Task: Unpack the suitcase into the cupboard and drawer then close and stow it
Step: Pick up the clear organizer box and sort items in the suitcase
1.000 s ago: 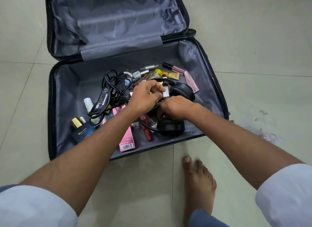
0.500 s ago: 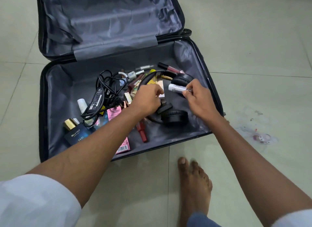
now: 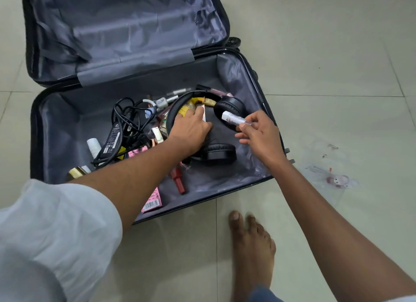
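The open hard-shell suitcase [image 3: 36,130] in front of me has a black rim and a plain grey fabric lining. My right hand [image 3: 258,136] pinches a small white cylindrical tube [image 3: 233,119] with a clear end. My left hand [image 3: 191,133] rests among the black padded over-ear headphones [image 3: 229,108]. Beside them lie a black power adapter with coiled black cable [image 3: 112,137], a flat pink carton with a white barcode panel [image 3: 152,202], a red slim stick [image 3: 179,180], a yellow sachet [image 3: 186,108] and a gold-capped bottle [image 3: 76,172]. My sleeve [image 3: 56,234] is plain white. The tiled floor [image 3: 326,54] is pale grey-green with thin dark grout lines.
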